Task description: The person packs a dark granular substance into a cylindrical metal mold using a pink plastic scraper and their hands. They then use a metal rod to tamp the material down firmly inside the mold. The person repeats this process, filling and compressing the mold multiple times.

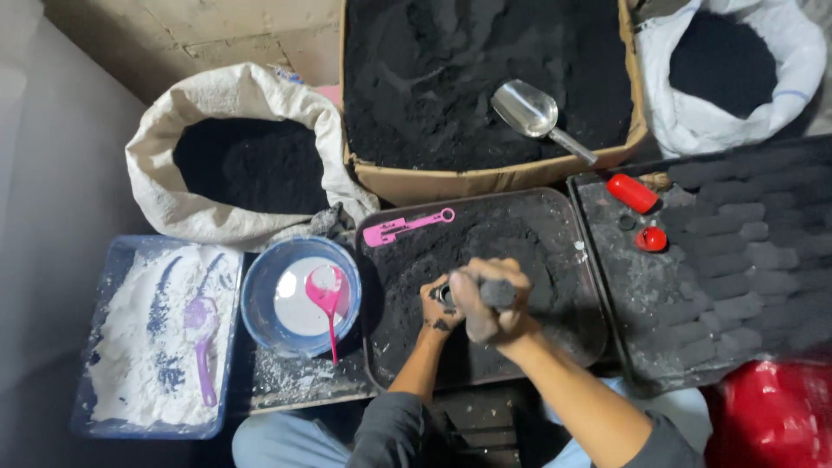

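Gripping a dark, stubby cylinder point(497, 293), the right hand point(485, 303) is closing its soot-covered fingers fully around it, the rod's blunt end poking out toward 3 o'clock. The left hand point(440, 305) is sitting just beside it at 9 o'clock, touching it, fingers curling around a small dark tube point(446, 295); how tightly it is clamping is hard to tell, but it is wrapping that piece. Both hands are hovering low over a dark tray point(589, 342) filled with black powder, near the tray's middle.

A pink flat tool point(407, 227) is lying on the powder toward 11 o'clock from the hands. At 9 o'clock a blue bowl point(260, 303) is holding white liquid and a pink spoon point(328, 299), its handle pointing to 6 o'clock. Farther along 9 o'clock, a blue tray point(111, 260) is carrying white powder and a purple spoon point(202, 342).

At 12 o'clock a cardboard box point(485, 178) is holding black powder, with a metal scoop point(533, 114) resting on it. A white sack point(217, 104) of black powder is standing at 10 o'clock, and another sack point(802, 61) at 2 o'clock. At 3 o'clock a black tray point(624, 277) is bearing rows of dark pressed sticks point(737, 260), a red cylinder point(632, 192) and a red cap point(651, 238) near its far corner. A red bag point(771, 416) is sitting at 4 o'clock.
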